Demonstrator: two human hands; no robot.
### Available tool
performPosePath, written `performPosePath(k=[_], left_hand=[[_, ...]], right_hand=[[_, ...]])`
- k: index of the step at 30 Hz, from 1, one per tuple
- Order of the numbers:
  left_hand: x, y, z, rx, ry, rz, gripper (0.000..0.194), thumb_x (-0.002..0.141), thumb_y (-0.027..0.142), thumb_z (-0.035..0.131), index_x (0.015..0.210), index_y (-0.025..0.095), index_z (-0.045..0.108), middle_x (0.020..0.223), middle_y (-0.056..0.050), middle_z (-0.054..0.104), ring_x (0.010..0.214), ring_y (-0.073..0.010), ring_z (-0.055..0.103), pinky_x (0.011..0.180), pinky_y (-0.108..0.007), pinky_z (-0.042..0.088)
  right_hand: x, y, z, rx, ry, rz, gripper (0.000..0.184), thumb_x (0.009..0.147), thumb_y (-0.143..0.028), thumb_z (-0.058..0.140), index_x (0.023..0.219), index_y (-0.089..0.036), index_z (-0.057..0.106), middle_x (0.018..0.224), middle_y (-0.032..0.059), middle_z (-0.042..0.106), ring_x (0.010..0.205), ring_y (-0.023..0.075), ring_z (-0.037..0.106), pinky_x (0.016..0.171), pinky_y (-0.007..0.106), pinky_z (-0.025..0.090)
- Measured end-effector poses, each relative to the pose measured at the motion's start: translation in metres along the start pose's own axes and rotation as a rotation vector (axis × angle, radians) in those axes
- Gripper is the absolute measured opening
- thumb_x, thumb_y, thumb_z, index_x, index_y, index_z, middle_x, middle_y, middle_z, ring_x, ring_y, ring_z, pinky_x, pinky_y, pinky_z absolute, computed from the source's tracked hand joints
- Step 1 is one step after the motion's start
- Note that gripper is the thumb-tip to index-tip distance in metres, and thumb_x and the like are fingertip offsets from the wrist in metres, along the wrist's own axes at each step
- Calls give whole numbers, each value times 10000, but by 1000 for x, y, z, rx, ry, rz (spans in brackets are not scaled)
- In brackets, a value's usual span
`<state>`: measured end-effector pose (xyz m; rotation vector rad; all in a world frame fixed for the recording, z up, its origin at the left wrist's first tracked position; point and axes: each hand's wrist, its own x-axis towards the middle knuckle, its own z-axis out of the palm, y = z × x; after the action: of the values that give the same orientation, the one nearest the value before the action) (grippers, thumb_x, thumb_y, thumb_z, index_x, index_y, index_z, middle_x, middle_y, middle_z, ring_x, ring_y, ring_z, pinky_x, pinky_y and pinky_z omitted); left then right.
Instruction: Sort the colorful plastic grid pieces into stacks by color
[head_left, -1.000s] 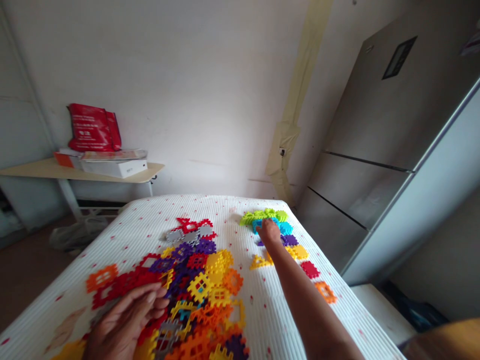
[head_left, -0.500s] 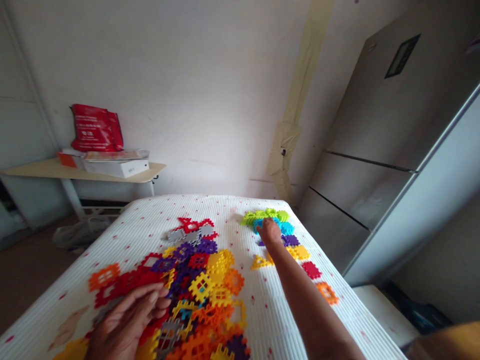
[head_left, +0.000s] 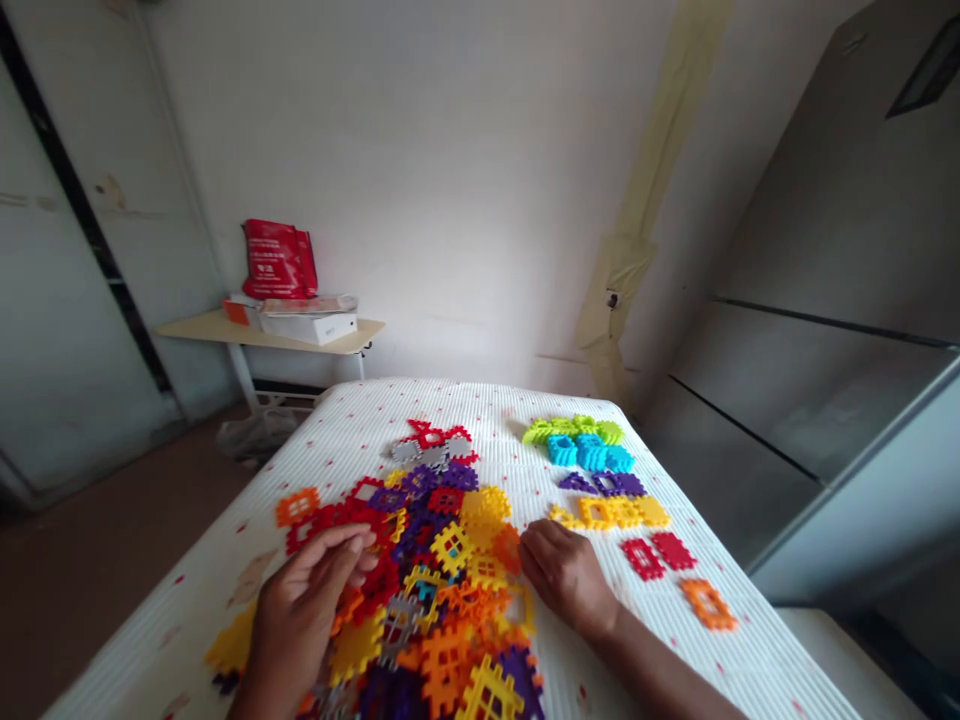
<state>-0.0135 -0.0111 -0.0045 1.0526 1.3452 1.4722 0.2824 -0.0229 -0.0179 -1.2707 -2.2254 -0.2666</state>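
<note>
Thin toothed plastic building tiles lie in a mixed heap (head_left: 442,600) on the table in front of me. Over the heap's left side is my left hand (head_left: 307,590), its fingers loosely bent and apart, with no tile visible in them. My right hand (head_left: 566,575) rests at the heap's right edge, fingers curled closed at an orange tile (head_left: 507,548); its fingertips are partly hidden. Farther right, tiles sit in colour rows: lime green (head_left: 574,430), light blue (head_left: 591,453), purple (head_left: 607,484), yellow (head_left: 619,513), two red tiles (head_left: 643,559) and one orange window tile (head_left: 709,604).
Red and grey tiles (head_left: 433,447) lie beyond the heap. A white dotted cloth (head_left: 487,400) covers the table. A side table (head_left: 195,328) at the back left bears boxes and a red bag (head_left: 279,262). A fridge (head_left: 795,300) stands close on the right.
My right hand has drawn back from the light blue tiles to the heap's right edge. A second red tile now shows in the red row. The view has turned left; my left hand keeps its pose.
</note>
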Motion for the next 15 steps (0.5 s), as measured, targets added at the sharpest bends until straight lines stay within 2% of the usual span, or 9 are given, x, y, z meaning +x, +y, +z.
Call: performPosePath(k=[5, 12, 15], left_hand=[[7, 1, -7, 90, 31, 69, 427, 636, 549, 665, 879, 198, 664, 861, -44, 713, 661, -179, 644, 573, -248, 504], [8, 21, -15, 309, 161, 141, 343, 566, 514, 646, 784, 251, 679, 777, 2, 726, 725, -230, 655, 708, -296, 493], [15, 29, -28, 505, 275, 149, 270, 573, 501, 617, 719, 283, 682, 757, 33, 725, 786, -248, 647, 721, -308, 470]], right_hand=[[-26, -8, 4, 153, -38, 93, 247, 931, -201, 373, 756, -176, 545, 715, 31, 565, 639, 119, 520, 583, 220, 343], [-23, 4, 14, 280, -32, 353, 237, 890, -239, 415, 744, -182, 592, 698, 19, 577, 611, 105, 533, 579, 203, 361], [-22, 7, 17, 297, -29, 383, 229, 875, -247, 434, 740, -183, 608, 701, 16, 583, 613, 105, 532, 578, 203, 360]])
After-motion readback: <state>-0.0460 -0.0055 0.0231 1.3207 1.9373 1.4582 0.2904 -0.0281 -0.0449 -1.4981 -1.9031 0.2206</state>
